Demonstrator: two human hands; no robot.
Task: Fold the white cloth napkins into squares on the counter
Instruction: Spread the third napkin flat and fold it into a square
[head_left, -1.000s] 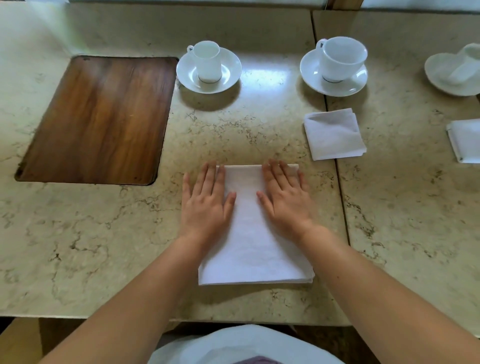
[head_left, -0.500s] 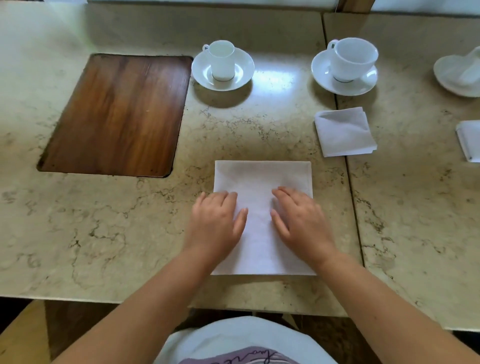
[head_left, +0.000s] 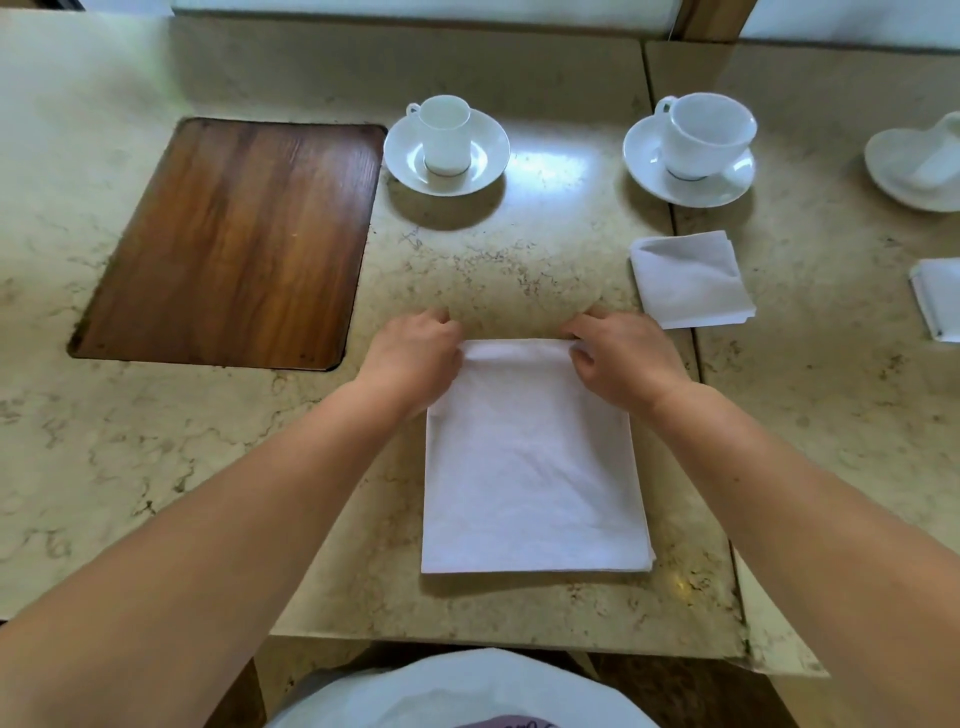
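The left hand (head_left: 413, 358) was curled, its fingers pinching the far left corner of the napkin (head_left: 530, 467). The right hand (head_left: 623, 358) was curled the same way, gripping the far right corner. Between the two hands the far edge was raised slightly off the counter (head_left: 156, 467) and rolled into a soft ridge; the rest lay flat.

The napkin was white, faintly creased, and folded into a rectangle of several layers, the layers showing at its near right corner. It lay in front of the person, close to the near edge of the counter. Its long axis ran away from the person, with the short edges near and far.

A folded napkin (head_left: 691, 280) lay just beyond and right of the right hand, apart from it. Another (head_left: 940, 299) sat at the right border, partly cut off. Farther back stood a small cup (head_left: 445, 135) and a wide cup (head_left: 706, 135), each on a saucer. A wooden panel (head_left: 234, 244) sat in the counter at left.
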